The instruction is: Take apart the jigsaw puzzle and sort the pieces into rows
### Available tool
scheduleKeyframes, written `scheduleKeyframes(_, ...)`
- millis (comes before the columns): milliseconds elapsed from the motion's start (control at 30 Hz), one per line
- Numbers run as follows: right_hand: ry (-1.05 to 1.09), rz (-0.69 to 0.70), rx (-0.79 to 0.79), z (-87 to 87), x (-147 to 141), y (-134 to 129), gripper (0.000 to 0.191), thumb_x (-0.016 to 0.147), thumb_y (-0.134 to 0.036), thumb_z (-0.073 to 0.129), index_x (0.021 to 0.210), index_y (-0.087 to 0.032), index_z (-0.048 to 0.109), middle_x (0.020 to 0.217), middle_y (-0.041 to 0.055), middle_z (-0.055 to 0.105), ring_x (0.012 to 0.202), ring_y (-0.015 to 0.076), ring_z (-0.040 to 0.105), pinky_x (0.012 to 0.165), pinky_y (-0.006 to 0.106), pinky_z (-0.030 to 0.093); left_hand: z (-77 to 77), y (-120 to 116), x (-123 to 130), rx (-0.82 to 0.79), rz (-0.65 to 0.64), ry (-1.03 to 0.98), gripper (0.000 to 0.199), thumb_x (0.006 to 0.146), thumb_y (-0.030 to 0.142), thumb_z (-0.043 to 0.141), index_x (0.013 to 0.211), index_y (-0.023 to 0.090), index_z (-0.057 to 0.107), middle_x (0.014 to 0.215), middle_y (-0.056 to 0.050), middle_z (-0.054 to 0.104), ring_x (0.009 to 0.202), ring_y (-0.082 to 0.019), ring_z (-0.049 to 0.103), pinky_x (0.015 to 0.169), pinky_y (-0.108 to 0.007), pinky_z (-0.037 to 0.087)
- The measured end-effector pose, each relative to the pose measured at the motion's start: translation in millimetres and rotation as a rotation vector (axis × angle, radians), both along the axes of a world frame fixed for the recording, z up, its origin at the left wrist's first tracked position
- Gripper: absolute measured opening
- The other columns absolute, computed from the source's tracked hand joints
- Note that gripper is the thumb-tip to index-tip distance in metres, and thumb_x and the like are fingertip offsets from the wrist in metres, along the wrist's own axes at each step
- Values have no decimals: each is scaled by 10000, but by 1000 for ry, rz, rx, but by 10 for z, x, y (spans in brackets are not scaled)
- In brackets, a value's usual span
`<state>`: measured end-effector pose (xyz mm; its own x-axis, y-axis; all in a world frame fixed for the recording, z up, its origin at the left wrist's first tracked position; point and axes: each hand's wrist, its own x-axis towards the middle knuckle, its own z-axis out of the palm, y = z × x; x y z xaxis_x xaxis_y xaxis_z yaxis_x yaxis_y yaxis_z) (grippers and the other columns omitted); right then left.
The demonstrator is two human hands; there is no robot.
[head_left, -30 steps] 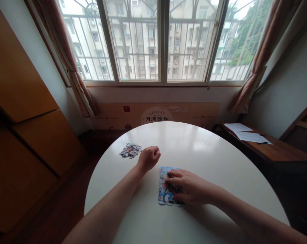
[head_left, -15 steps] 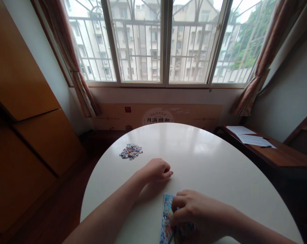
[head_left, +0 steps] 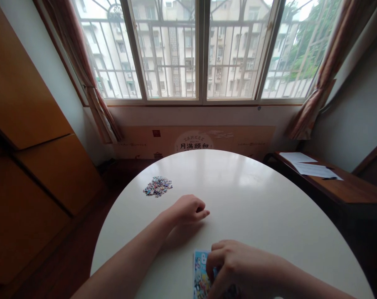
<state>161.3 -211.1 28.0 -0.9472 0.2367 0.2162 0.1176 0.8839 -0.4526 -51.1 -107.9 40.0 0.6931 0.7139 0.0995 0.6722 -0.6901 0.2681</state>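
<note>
My left hand (head_left: 190, 207) rests on the white round table (head_left: 253, 207), its fingers curled in and the thumb pointing right. Nothing shows in the gap between thumb and fingers; the palm side is hidden. To its left lies a loose pile of small, many-coloured jigsaw puzzle pieces (head_left: 158, 186). At the near side of the table, my right hand (head_left: 232, 263) bends over a blue, brightly printed picture card (head_left: 200, 270), fingers closed at it. The hand covers the card's right part, and its lower end runs out of view.
A wooden side table (head_left: 356, 191) at the right carries white paper sheets (head_left: 316, 170) and dark pens (head_left: 329, 178). Wooden cabinets (head_left: 41, 166) stand at the left. Beyond the table, a printed panel (head_left: 138, 135) leans below the window (head_left: 172, 62).
My right hand and the picture card have moved slightly nearer to me and to the left. The left hand keeps nearly the same place and pose. The view has shifted a little.
</note>
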Motion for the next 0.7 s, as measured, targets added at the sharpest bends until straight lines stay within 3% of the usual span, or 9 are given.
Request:
scheduleKeyframes(167, 76, 14, 10, -88, -35, 55, 133, 895, -295, 628, 955, -314, 745, 947, -42, 666, 754, 131, 513, 766, 266, 399, 2, 8, -5, -5, 18, -13, 382, 856, 364, 553, 546, 173, 436, 510, 41, 368, 507, -105, 260, 522, -278, 193)
scheduleKeyframes(333, 86, 16, 12, -137, -56, 73, 146, 928, -300, 608, 902, -306, 751, 931, -32, 660, 750, 124, 518, 757, 255, 398, -31, 36, -29, -4, 43, -42, 394, 867, 375, 537, 556, 175, 403, 515, 43, 345, 524, -108, 261, 535, -272, 206)
scheduleKeyframes(533, 70, -26, -46, -35, -5, 24, 211, 847, -354, 710, 1053, -358, 755, 955, -12, 665, 781, 139, 552, 759, 264, 415, -60, 51, -26, 13, 43, -71, 398, 874, 371, 530, 556, 173, 395, 520, 49, 314, 525, -106, 261, 542, -273, 204)
scheduleKeyframes(700, 319, -194, -202, 60, 99, 148, 246, 840, -405, 700, 989, -224, 773, 906, 60, 671, 789, 152, 609, 756, 265, 471, -58, 46, 7, 35, 72, -68, 417, 888, 379, 512, 538, 173, 416, 503, 47, 334, 510, -105, 275, 543, -283, 198)
